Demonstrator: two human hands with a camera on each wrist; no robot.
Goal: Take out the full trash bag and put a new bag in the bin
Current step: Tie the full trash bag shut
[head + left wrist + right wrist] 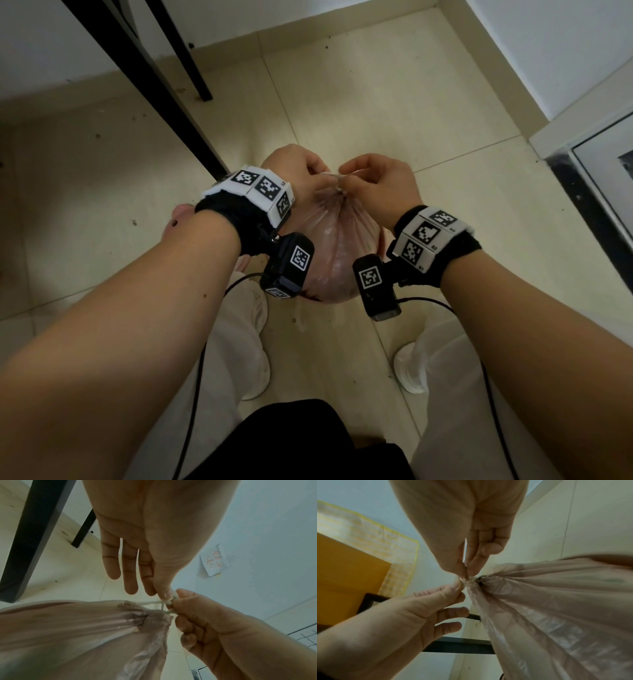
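My left hand (301, 168) and right hand (376, 185) each pinch the pale drawstring (160, 603) at the gathered neck of the pink trash bag (339, 253), which bulges low between my feet over the tiled floor (394, 102). The film looks thin, soft and slippery; I'd lift by the cinched neck, not the sides.

Your left hand (301, 171): thumb and forefinger pinched, 3 fingers extended. Your right hand (383, 185): fingers curled, pinching.

trash bag (337, 240) — pink, translucent, full | neck gathered, drawstring (155, 602) crossed — upright
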